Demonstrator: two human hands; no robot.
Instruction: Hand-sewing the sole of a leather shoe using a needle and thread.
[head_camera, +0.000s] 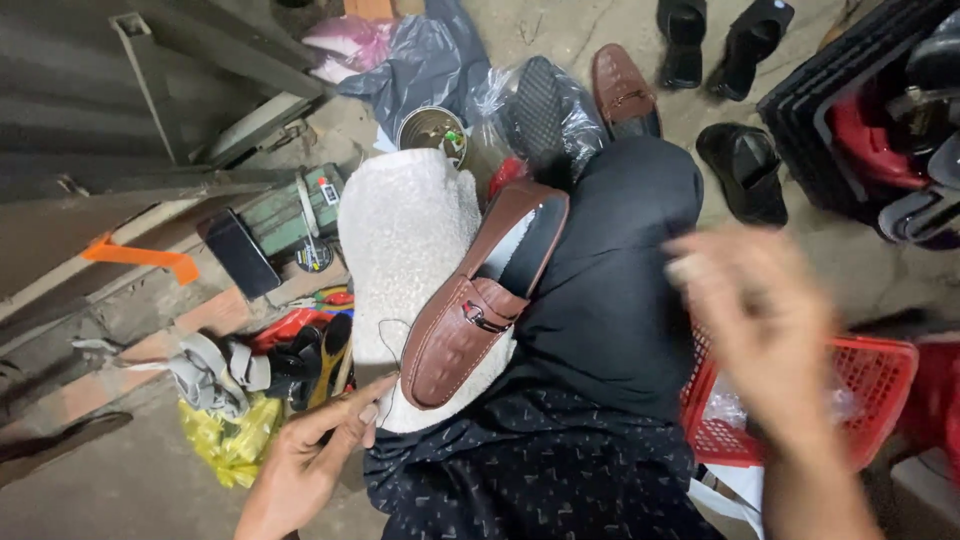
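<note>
Thread (385, 335) runs taut from your pinching left hand (315, 450) to the loafer (480, 300) just above; your right hand (760, 320) hangs open, blurred.

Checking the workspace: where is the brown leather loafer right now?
In the head view, the brown leather loafer lies centre frame on a white fluffy cloth over the person's lap, just above the left hand.

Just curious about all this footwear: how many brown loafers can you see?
2. One brown loafer lies on the white cloth across the lap; another sits on the floor beyond. More may be hidden.
</note>
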